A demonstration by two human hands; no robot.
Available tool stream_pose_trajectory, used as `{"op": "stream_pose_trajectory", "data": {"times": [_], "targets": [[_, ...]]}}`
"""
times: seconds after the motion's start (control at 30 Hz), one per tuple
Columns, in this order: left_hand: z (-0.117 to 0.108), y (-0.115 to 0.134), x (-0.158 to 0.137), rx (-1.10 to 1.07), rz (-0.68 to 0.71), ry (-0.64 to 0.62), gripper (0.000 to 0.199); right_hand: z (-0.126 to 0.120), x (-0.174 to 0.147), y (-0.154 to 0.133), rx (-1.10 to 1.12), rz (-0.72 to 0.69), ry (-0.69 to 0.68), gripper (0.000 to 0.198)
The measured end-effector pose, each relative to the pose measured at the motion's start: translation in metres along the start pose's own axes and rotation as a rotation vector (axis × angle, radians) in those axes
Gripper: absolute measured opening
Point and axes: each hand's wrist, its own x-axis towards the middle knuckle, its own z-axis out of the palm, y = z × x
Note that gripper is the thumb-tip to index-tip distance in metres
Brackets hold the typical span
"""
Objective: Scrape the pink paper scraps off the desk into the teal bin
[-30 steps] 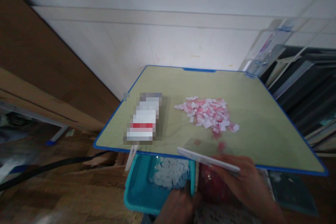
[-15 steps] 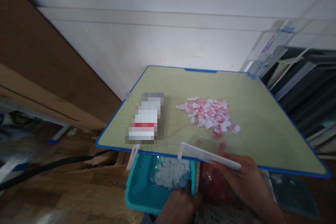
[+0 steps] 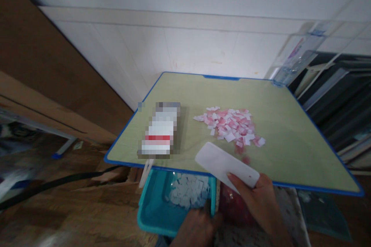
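Note:
My right hand [image 3: 257, 200] grips a flat white card-like strip [image 3: 223, 162] with rounded corners and a small hole near the held end. The strip's broad face is turned up over the table's front edge. My left hand [image 3: 197, 225] is closed at the right side of a teal basin [image 3: 143, 216]; what its fingers hold, if anything, is hidden. Several small white pieces [image 3: 189, 191] lie in the basin. On the table [image 3: 290, 154] beyond the strip is a pile of small white and pink pieces [image 3: 232, 125].
A blurred white box-like thing with a red band [image 3: 162, 129] lies on the table's left. A red bag-like thing [image 3: 233, 204] is under the front edge, right of the basin. A clear plastic bottle [image 3: 295, 60] stands at the back right corner, against the white wall [image 3: 191, 42].
The strip in my right hand has turned from edge-on to show its broad face. The small white piece at its far end no longer shows. My left hand stays by the basin.

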Motion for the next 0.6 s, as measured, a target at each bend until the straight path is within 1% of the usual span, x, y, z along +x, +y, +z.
{"op": "stream_pose_trajectory", "data": {"times": [0.1,0.13,0.23,0.27,0.3,0.37,0.43,0.5,0.53,0.57,0.6], "targets": [[-0.002,0.000,-0.001,-0.023,-0.002,0.012,0.043,-0.001,0.001,0.003,0.036,0.045,0.030,0.024],[-0.003,0.000,-0.001,-0.031,-0.002,0.017,0.042,-0.004,0.001,0.004,0.044,0.057,0.044,0.024],[-0.004,0.001,-0.003,-0.032,-0.003,0.005,0.025,-0.018,0.004,0.009,0.060,0.085,0.104,0.022],[-0.004,0.001,-0.003,-0.029,-0.004,0.000,0.023,-0.024,0.005,0.012,0.063,0.091,0.125,0.022],[-0.004,0.001,-0.003,-0.025,-0.005,-0.002,0.024,-0.031,0.006,0.016,0.064,0.096,0.143,0.021],[-0.003,0.001,-0.003,-0.020,-0.012,0.004,0.033,-0.045,0.009,0.025,0.062,0.094,0.189,0.021],[-0.002,0.001,-0.002,-0.018,-0.024,0.002,0.038,-0.062,0.014,0.037,0.057,0.055,0.255,0.019],[-0.001,0.000,-0.002,-0.018,-0.029,-0.008,0.030,-0.081,0.018,0.050,0.029,-0.011,0.347,0.016],[-0.001,0.000,-0.002,-0.020,-0.027,-0.010,0.028,-0.092,0.021,0.056,0.000,-0.026,0.327,0.016],[-0.001,0.000,-0.002,-0.023,-0.026,-0.011,0.028,-0.102,0.024,0.063,-0.033,-0.056,0.344,0.016],[-0.001,0.000,-0.001,-0.024,-0.023,-0.010,0.029,-0.111,0.026,0.069,-0.072,-0.093,0.333,0.016]]}}
